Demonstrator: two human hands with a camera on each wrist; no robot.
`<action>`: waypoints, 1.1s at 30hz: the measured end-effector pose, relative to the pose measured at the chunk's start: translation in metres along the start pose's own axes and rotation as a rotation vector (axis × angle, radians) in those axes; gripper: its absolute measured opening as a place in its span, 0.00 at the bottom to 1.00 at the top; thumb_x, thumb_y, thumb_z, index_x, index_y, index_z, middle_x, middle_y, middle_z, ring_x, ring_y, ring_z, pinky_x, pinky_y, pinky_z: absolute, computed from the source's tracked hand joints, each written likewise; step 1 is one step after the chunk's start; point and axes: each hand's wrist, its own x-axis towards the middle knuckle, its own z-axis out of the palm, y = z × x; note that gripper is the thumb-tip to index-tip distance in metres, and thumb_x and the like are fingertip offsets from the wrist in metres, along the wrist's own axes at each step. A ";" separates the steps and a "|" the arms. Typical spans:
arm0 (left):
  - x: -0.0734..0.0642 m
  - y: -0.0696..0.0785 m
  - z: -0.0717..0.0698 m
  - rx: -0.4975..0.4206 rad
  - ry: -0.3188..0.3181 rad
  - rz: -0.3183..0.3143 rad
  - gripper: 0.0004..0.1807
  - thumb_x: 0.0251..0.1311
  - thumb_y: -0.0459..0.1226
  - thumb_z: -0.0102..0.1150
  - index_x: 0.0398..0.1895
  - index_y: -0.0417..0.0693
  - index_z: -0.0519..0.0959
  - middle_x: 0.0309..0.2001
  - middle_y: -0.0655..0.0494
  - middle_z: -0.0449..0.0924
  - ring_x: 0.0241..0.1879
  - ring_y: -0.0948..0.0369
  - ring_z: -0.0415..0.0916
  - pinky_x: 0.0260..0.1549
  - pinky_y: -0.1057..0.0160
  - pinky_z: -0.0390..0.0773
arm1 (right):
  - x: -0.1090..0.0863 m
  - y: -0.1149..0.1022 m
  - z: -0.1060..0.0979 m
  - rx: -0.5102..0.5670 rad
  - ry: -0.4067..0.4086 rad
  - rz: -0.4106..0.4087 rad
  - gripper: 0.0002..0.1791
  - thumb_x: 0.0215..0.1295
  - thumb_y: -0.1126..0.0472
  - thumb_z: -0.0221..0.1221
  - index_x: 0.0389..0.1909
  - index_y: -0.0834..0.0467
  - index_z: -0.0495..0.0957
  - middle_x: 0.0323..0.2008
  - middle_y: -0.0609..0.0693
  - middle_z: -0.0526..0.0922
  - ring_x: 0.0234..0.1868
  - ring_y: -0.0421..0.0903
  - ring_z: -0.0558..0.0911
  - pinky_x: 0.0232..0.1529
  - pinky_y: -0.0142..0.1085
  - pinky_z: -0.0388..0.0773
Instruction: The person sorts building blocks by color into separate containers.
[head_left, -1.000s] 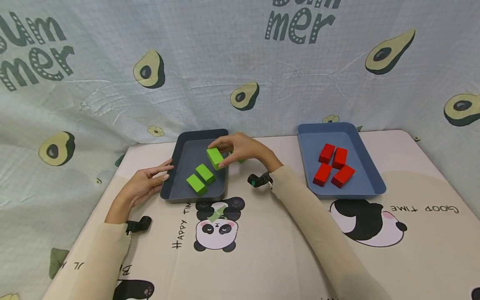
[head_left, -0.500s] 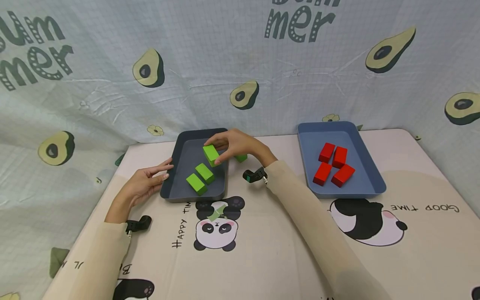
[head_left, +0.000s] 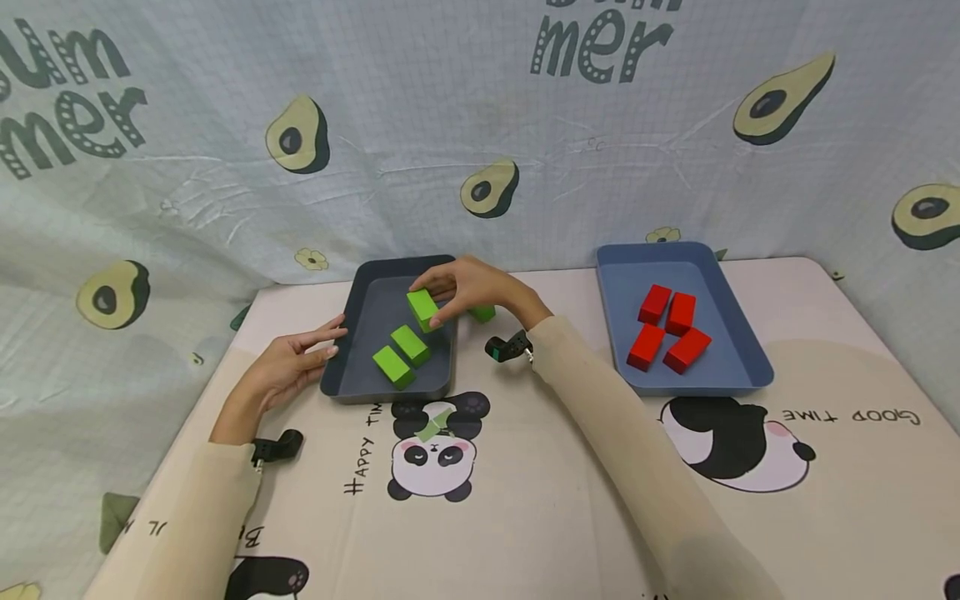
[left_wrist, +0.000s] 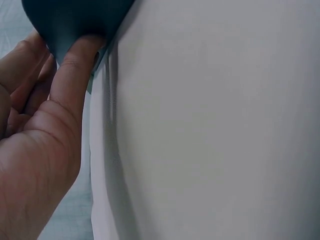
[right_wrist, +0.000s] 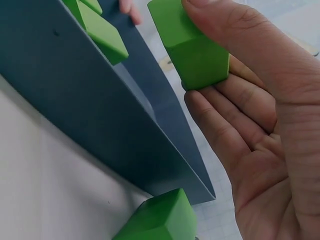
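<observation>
My right hand [head_left: 472,287] pinches a green block [head_left: 422,308] between thumb and fingers, above the right part of the dark grey tray [head_left: 363,308]. The right wrist view shows this held block [right_wrist: 197,62] apart from the tray wall. Inside the tray lie a green block [head_left: 409,344] and another green block [head_left: 393,367], side by side. One more green block [head_left: 483,314] rests on the table just outside the tray's right wall, partly hidden by my right hand. My left hand [head_left: 288,367] touches the tray's left wall with extended fingers and thumb [left_wrist: 75,75].
A blue-grey tray [head_left: 738,350] with several red blocks [head_left: 682,350] stands at the right of the table. Behind the trays hangs a cloth printed with avocados [head_left: 491,190]. The tablecloth bears panda prints [head_left: 433,467].
My right hand has shifted slightly left and back with the green block, then has stayed nearly still. More of the block outside the tray now shows. The left hand has not moved.
</observation>
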 end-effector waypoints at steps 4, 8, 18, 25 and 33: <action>0.000 0.000 0.001 -0.008 -0.009 0.010 0.35 0.71 0.33 0.59 0.77 0.35 0.59 0.82 0.58 0.44 0.59 0.79 0.73 0.55 0.68 0.79 | 0.000 -0.002 -0.002 0.011 -0.005 0.009 0.36 0.53 0.59 0.78 0.65 0.59 0.77 0.64 0.53 0.80 0.61 0.45 0.81 0.60 0.31 0.78; -0.001 0.000 0.000 -0.022 -0.009 0.022 0.34 0.72 0.31 0.58 0.77 0.34 0.59 0.82 0.57 0.44 0.60 0.77 0.73 0.55 0.68 0.78 | 0.002 -0.004 -0.002 0.014 -0.022 0.006 0.36 0.54 0.61 0.77 0.65 0.60 0.77 0.65 0.54 0.79 0.62 0.46 0.80 0.61 0.32 0.77; -0.001 0.000 0.001 -0.062 -0.024 0.018 0.34 0.71 0.29 0.57 0.77 0.33 0.58 0.82 0.57 0.44 0.61 0.76 0.72 0.55 0.67 0.78 | 0.007 -0.005 -0.008 -0.076 -0.117 0.033 0.37 0.53 0.59 0.78 0.65 0.60 0.77 0.65 0.54 0.79 0.63 0.47 0.80 0.61 0.30 0.77; -0.002 0.001 0.001 -0.054 -0.021 0.024 0.33 0.71 0.29 0.58 0.76 0.34 0.59 0.82 0.57 0.44 0.63 0.75 0.71 0.56 0.67 0.78 | 0.009 -0.009 -0.012 -0.100 -0.146 0.070 0.38 0.51 0.57 0.79 0.65 0.57 0.78 0.65 0.52 0.79 0.63 0.46 0.79 0.61 0.29 0.76; -0.002 0.002 0.002 -0.066 -0.020 0.006 0.35 0.70 0.31 0.60 0.77 0.34 0.58 0.82 0.57 0.43 0.59 0.78 0.74 0.55 0.68 0.79 | 0.009 -0.006 -0.013 -0.114 -0.177 0.060 0.37 0.53 0.57 0.78 0.65 0.58 0.78 0.64 0.52 0.79 0.64 0.46 0.79 0.61 0.29 0.76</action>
